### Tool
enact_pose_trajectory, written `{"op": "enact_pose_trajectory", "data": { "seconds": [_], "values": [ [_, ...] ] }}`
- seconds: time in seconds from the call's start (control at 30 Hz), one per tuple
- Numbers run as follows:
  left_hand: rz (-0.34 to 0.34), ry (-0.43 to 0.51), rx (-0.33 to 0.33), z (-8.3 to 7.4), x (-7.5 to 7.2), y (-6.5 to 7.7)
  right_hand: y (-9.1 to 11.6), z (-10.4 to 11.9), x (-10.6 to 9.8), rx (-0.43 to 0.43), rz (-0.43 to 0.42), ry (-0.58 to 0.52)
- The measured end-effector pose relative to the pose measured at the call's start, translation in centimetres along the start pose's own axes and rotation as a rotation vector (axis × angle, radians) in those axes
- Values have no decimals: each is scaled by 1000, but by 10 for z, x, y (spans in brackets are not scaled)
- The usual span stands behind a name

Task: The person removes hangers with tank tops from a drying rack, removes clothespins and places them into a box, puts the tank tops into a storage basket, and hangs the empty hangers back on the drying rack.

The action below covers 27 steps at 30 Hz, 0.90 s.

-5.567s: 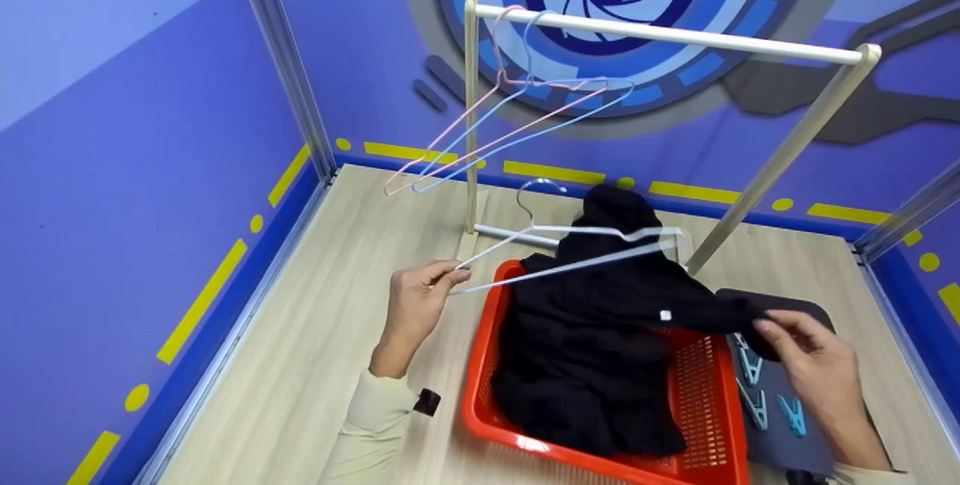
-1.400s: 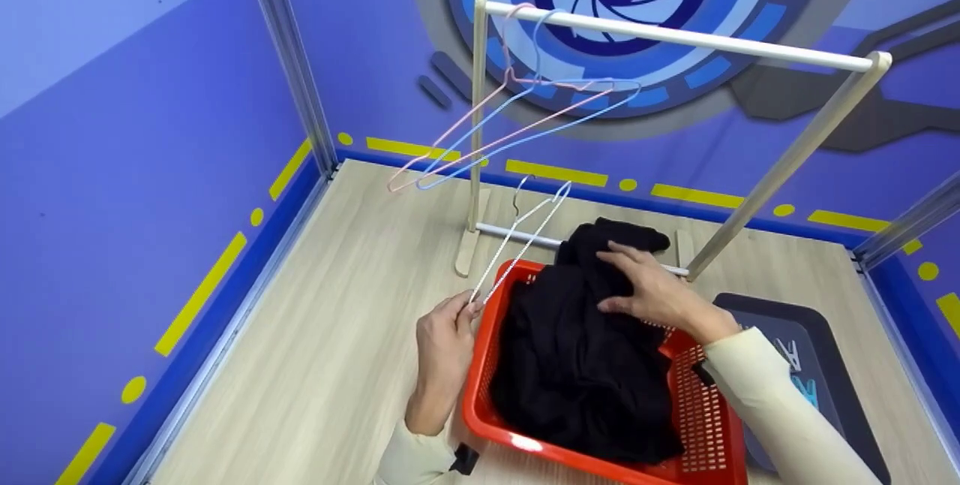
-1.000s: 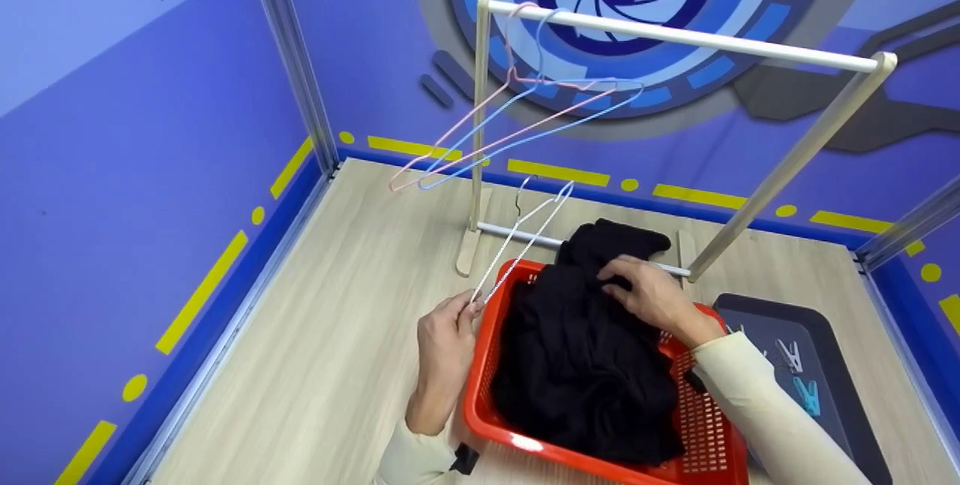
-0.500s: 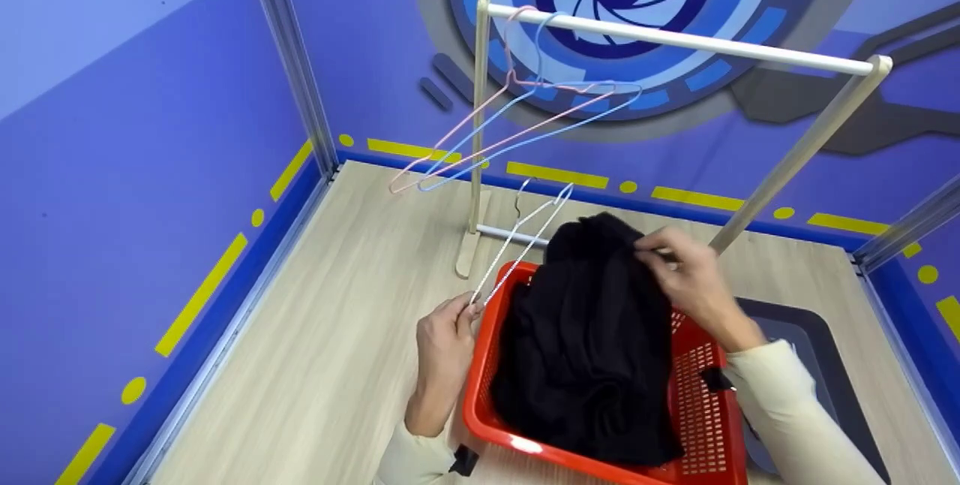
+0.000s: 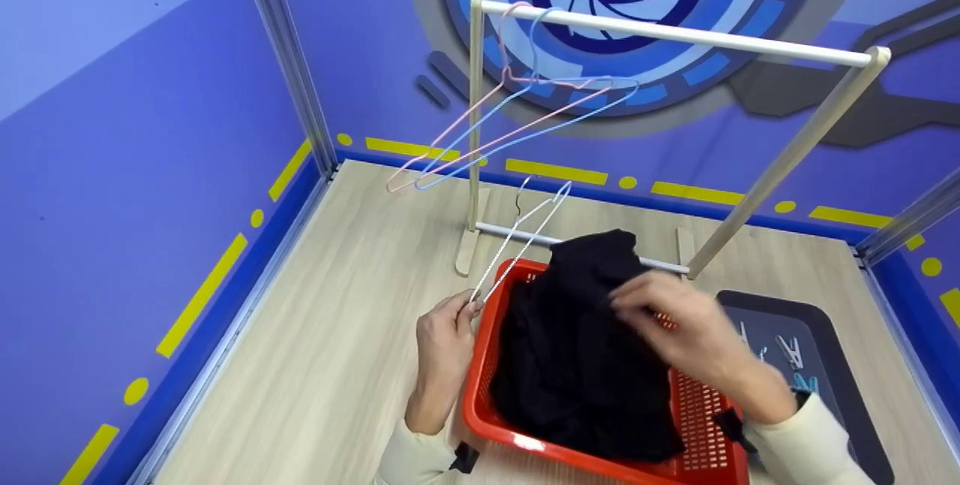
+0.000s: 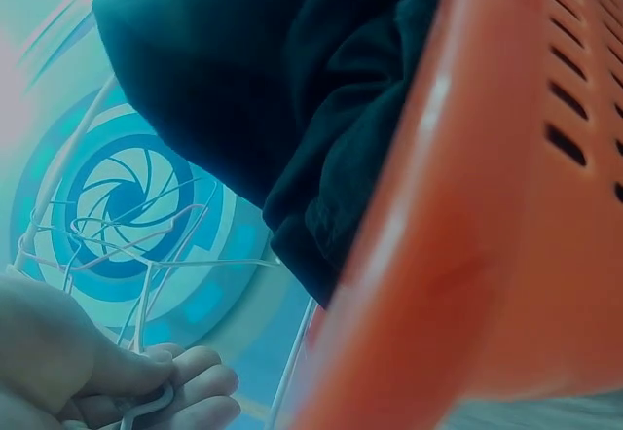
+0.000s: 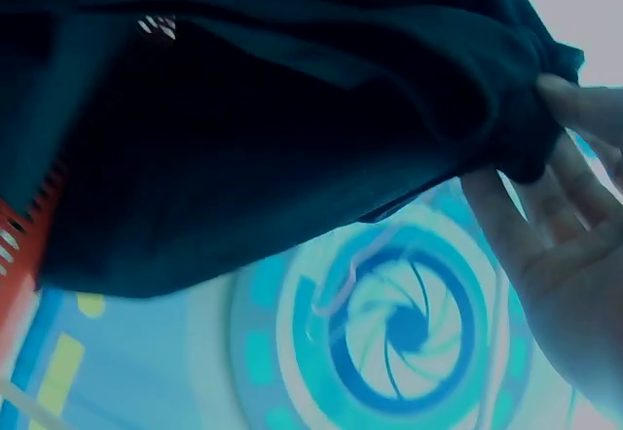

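My left hand (image 5: 442, 346) pinches one end of a white wire hanger (image 5: 494, 263) between thumb and fingers, just outside the basket's left rim. The hanger points away, hook on the far side. A black garment (image 5: 585, 365) lies bunched in the red basket (image 5: 529, 443), its far end raised over the back rim. My right hand (image 5: 690, 331), blurred in the head view, is over the garment's right side. In the right wrist view its thumb and fingers grip a fold of the black cloth (image 7: 292, 148), which hangs open like a loose layer.
Behind the basket stands a wooden rack (image 5: 787, 155) with a white top rail (image 5: 675, 32). A pink hanger (image 5: 457, 123) and a blue hanger (image 5: 577, 128) hang at its left end. A dark tray (image 5: 832, 350) with several clothespins (image 5: 790, 351) lies right of the basket.
The hanger, earlier held broadside over the garment, is now turned edge-on at the left. My right hand has shifted from the garment's far right corner nearer to me, and the cloth's far end has changed shape.
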<state>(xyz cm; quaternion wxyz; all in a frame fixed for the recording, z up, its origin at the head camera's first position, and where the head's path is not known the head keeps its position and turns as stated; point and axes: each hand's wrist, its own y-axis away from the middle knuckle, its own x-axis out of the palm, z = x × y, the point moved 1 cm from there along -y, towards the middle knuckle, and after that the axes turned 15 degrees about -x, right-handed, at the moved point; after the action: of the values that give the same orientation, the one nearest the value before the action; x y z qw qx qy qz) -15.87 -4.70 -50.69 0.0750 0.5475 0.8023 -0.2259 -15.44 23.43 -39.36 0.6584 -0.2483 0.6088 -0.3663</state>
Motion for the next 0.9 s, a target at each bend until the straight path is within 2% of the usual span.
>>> {"op": "enact_pose_trajectory", "data": {
  "seconds": [0.1,0.23,0.33,0.43,0.5,0.6,0.7,0.77,0.9],
  "values": [
    [4,4,-3,-1,0,0,19,-2,20,33,136,-42],
    [3,-3,-10,-1,0,1,39,0,46,120,336,-52],
    [0,-5,-13,-1,0,0,44,3,59,166,421,-48],
    [3,4,-12,-1,0,0,36,2,60,177,435,-38],
    [6,6,-8,-1,0,1,26,-2,54,152,389,-23],
    [9,3,-5,-2,1,1,11,-17,40,124,271,35],
    [8,-1,-6,-1,0,1,6,-41,28,172,211,121],
    [8,-3,-9,-1,0,1,11,-58,24,269,244,145],
    [8,-2,-13,-1,0,1,35,-87,29,463,403,165]
  ]
}}
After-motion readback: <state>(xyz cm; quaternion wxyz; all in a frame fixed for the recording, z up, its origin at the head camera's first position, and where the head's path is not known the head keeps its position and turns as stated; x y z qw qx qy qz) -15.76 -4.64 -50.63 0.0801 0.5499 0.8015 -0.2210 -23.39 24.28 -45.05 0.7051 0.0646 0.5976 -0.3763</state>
